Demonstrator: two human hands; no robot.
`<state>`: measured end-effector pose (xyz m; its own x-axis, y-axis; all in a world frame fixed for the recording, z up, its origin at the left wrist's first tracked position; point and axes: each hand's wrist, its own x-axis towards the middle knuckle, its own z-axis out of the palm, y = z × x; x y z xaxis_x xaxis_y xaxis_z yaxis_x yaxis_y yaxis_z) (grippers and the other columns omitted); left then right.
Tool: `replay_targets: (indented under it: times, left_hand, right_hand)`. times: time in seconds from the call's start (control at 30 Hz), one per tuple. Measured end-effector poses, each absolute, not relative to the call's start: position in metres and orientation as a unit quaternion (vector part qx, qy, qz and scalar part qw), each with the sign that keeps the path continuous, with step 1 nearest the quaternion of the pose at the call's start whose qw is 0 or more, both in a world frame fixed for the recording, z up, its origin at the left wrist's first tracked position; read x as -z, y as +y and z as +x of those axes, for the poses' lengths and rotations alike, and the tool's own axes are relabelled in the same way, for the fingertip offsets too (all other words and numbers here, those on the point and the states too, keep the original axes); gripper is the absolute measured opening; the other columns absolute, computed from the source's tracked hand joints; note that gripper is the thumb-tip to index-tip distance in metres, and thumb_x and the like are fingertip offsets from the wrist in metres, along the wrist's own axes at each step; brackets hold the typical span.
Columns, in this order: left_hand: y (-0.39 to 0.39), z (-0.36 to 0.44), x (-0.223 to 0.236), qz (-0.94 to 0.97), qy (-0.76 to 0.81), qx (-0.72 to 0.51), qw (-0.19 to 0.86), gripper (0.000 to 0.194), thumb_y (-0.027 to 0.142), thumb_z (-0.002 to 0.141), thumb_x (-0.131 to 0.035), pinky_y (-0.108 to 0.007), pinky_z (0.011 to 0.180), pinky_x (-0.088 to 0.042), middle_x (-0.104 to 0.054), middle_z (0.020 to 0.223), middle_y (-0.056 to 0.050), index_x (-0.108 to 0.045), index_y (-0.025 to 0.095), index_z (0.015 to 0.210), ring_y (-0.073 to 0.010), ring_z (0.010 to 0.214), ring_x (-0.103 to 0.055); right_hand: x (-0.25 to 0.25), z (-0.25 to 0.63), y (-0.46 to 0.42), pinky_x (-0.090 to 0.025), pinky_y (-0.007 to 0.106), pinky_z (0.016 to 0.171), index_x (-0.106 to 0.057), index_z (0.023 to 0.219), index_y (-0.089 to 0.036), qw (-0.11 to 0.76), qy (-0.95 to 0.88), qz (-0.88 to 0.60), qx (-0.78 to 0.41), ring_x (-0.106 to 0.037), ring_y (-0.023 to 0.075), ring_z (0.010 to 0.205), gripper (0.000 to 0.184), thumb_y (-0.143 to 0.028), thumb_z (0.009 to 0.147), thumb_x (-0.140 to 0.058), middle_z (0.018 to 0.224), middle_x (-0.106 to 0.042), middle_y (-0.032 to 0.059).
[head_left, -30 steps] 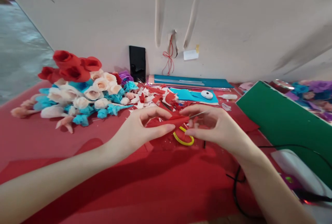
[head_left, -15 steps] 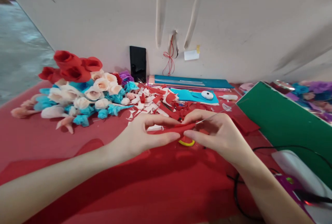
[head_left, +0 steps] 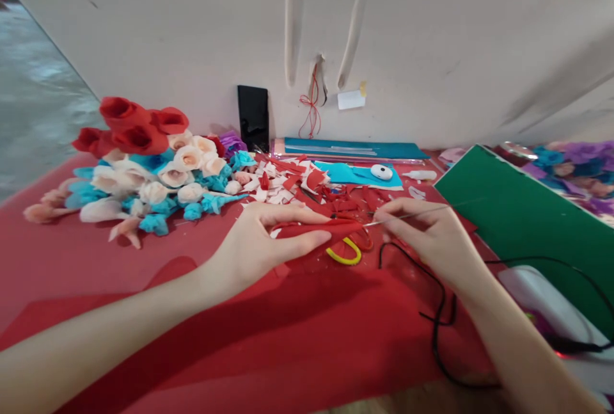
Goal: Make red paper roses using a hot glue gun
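Note:
Between the thumb and fingers of my left hand (head_left: 254,244) is a rolled piece of red crepe paper (head_left: 343,230), pointing right. A thin pale wire (head_left: 373,223) sticks out of its right end. My right hand (head_left: 432,238) pinches this wire a little to the right of the paper, and the wire's far end runs on past the fingers. Just beneath the paper shows the yellow-lined handle of scissors (head_left: 354,259); the blades are hidden. A large sheet of red paper (head_left: 268,337) lies under both arms.
Paper flowers (head_left: 175,174) are heaped at the left. Red and white scraps (head_left: 288,183) spread behind my hands. A black phone (head_left: 253,118) leans on the wall. At the right are a green board (head_left: 518,222), a black cable (head_left: 439,363) and a white power strip (head_left: 537,292).
My right hand has come off the red crepe paper and moved right, now pinching the wire. My left hand still grips the paper. More of the scissors' handle shows.

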<state>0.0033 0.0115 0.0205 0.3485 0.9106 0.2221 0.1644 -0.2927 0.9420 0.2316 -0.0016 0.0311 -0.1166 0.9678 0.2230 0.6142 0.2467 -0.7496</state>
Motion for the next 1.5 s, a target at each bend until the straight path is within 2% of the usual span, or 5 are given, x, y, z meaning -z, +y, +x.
replay_targets:
  times: [0.17,0.43,0.83,1.23,1.5]
  left_hand:
    - [0.012,0.003,-0.017,0.667,0.404,-0.417,0.467,0.012,0.03,0.068,-0.069,-0.014,0.06,-0.051,-0.072,0.076,0.003,-0.071,0.023,0.077,-0.0123,0.071,-0.066]
    - [0.01,0.005,-0.01,0.626,0.455,-0.393,0.497,0.019,0.034,0.064,-0.072,-0.014,0.055,-0.049,-0.071,0.078,0.002,-0.071,0.024,0.08,-0.0119,0.068,-0.064]
    - [0.025,0.005,-0.003,0.578,0.465,-0.438,0.508,0.022,0.034,0.065,-0.07,-0.019,0.058,-0.05,-0.072,0.08,-0.001,-0.072,0.023,0.083,-0.0143,0.07,-0.064]
    - [0.027,0.002,-0.011,0.607,0.421,-0.425,0.523,0.009,0.026,0.071,-0.067,-0.011,0.056,-0.047,-0.07,0.074,0.008,-0.072,0.026,0.078,-0.0066,0.064,-0.06]
    - [0.028,0.003,-0.01,0.621,0.446,-0.417,0.491,0.014,0.029,0.071,-0.066,-0.014,0.059,-0.05,-0.072,0.079,0.004,-0.072,0.024,0.083,-0.0101,0.069,-0.063]
  right_hand:
    - [0.014,0.304,0.013,-0.045,0.036,0.08,-0.059,0.087,-0.014,0.301,-0.599,-0.732,-0.122,-0.056,0.0203,0.086,0.017,-0.02,0.072,-0.065,0.092,-0.059,0.0069]
    - [0.058,0.341,0.002,-0.048,0.037,0.077,-0.054,0.104,-0.014,0.267,-0.517,-0.786,-0.208,-0.055,0.0175,0.091,0.023,-0.029,0.086,-0.052,0.106,-0.055,0.0065]
    - [0.029,0.314,-0.019,-0.037,0.017,0.038,-0.052,0.09,-0.014,0.376,-0.502,-0.635,-0.451,-0.051,0.0086,0.056,0.027,-0.038,0.078,-0.058,0.078,-0.055,0.0031]
    - [0.054,0.338,0.007,-0.044,0.041,0.081,-0.048,0.111,-0.012,0.4,-0.452,-0.791,-0.105,-0.051,0.0232,0.097,0.034,-0.028,0.082,-0.056,0.11,-0.051,0.012]
    - [0.03,0.334,0.0,-0.041,0.02,0.044,-0.052,0.09,-0.016,0.472,-0.442,-0.737,-0.195,-0.052,0.0098,0.058,0.026,-0.041,0.085,-0.048,0.076,-0.054,0.0014]
